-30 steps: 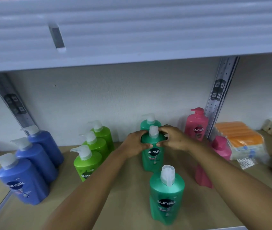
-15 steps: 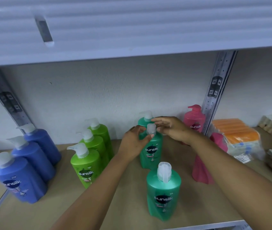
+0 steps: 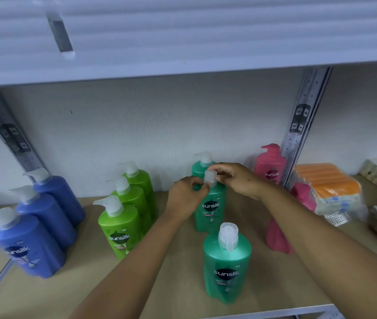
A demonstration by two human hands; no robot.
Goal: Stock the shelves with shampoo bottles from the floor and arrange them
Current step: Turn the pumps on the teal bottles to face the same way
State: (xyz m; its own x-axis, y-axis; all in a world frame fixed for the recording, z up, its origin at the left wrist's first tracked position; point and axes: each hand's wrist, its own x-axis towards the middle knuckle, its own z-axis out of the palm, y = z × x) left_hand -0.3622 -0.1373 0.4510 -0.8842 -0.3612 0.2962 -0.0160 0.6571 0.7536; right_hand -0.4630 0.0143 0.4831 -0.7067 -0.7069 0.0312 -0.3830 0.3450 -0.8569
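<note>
Both hands have risen from the shoulders of the middle teal plastic shampoo bottle (image 3: pixel 210 207) to its white pump (image 3: pixel 210 176), left hand (image 3: pixel 186 199) and right hand (image 3: pixel 237 179) fingers pinching it from either side; judged best turned gently, spout forward, without tipping the bottle on the shelf (image 3: pixel 68 291).

two bare forearms come in from about six o'clock, no sleeves, watch or rings showing; the left hand (image 3: pixel 186 199) and right hand (image 3: pixel 238 179) are ungloved.
</note>
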